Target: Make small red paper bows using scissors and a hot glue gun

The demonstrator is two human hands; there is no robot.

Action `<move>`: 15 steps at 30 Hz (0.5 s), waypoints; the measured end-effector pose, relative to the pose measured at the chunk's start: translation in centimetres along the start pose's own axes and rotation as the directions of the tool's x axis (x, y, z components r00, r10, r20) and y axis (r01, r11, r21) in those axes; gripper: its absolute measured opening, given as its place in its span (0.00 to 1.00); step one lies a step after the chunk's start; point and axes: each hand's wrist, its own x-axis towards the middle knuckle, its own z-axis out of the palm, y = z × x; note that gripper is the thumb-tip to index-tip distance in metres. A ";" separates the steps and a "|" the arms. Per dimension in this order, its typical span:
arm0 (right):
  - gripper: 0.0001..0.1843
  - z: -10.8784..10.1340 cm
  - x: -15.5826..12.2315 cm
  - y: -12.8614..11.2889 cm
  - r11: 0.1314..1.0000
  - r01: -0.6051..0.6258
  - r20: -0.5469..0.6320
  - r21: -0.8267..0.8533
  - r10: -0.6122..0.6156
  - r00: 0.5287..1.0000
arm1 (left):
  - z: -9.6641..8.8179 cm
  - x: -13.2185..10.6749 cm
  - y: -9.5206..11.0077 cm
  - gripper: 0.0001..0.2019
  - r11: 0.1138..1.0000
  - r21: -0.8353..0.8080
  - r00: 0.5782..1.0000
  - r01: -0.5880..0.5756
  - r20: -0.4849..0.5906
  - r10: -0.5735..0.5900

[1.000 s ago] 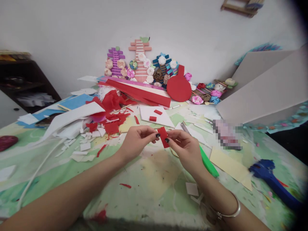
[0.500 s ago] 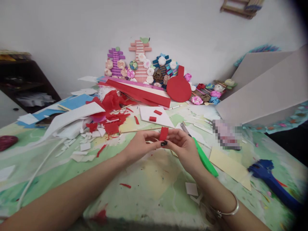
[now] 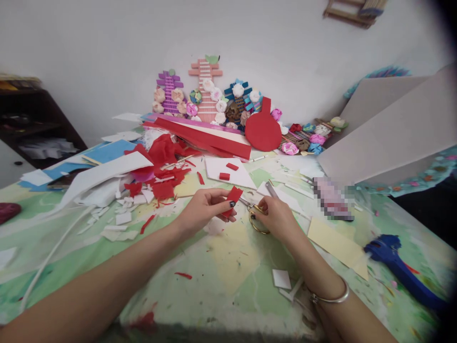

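A small red strip (image 3: 234, 194), perhaps paper or felt, is pinched upright in my left hand (image 3: 205, 209), thumb at the front. My right hand (image 3: 278, 216) is closed on the gold handles of a pair of scissors (image 3: 258, 230). Their blades point left, toward the strip; the tips are partly hidden near my left fingers. Just behind, two small red pieces (image 3: 224, 176) lie on a white board (image 3: 243, 177). A box cutter's metal blade (image 3: 271, 189) shows beyond my right hand, which hides most of its green handle.
A blue glue gun (image 3: 396, 262) and a pale yellow sheet (image 3: 332, 243) lie at the right. Red and white scraps (image 3: 166, 183) are heaped on the left. A red round cutout (image 3: 263, 131) and flower-decorated crafts (image 3: 205, 90) lean against the wall. A grey panel (image 3: 389, 128) stands at right.
Both hands were together at the red strip. My right hand has moved apart to the right and now grips the scissors, while my left hand has shifted slightly left with the strip.
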 end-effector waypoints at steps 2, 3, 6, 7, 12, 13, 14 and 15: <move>0.05 -0.1 0.0 -0.1 0.999 -0.040 0.065 0.009 0.039 0.997 | -0.1 0.1 -0.1 0.08 1.000 0.008 1.000 -0.011 0.020 0.010; 0.05 -0.3 0.0 -0.2 0.998 -0.059 0.105 0.011 0.058 0.993 | -0.1 0.1 -0.1 0.07 1.000 0.012 1.000 -0.010 0.018 0.010; 0.17 -0.6 -0.1 -0.8 0.994 -0.105 0.181 -0.026 0.108 0.977 | -0.3 0.3 -0.2 0.03 1.000 -0.003 1.000 -0.004 0.007 0.004; 0.22 -0.7 -0.2 -1.0 0.993 -0.109 0.188 -0.044 0.116 0.975 | -0.3 0.3 -0.1 0.02 1.000 -0.018 1.000 -0.005 0.010 0.005; 0.29 -1.1 -0.6 -1.2 0.997 -0.068 0.173 -0.040 0.074 0.982 | -0.5 0.1 0.1 0.03 0.997 -0.078 0.999 -0.001 0.045 0.005; 0.29 -1.3 -0.6 -1.0 0.998 -0.064 0.175 -0.004 0.064 0.982 | -0.5 0.1 0.1 0.03 0.997 -0.078 0.999 0.002 0.047 0.002; 0.30 -1.5 -0.7 -0.8 0.997 -0.068 0.184 0.048 0.058 0.981 | -0.6 0.2 0.1 0.04 0.997 -0.075 0.999 0.003 0.047 0.001; 0.30 -1.7 -0.7 -0.6 0.991 -0.079 0.201 0.111 0.056 0.978 | -0.6 0.2 0.1 0.04 0.997 -0.072 0.999 0.004 0.046 0.000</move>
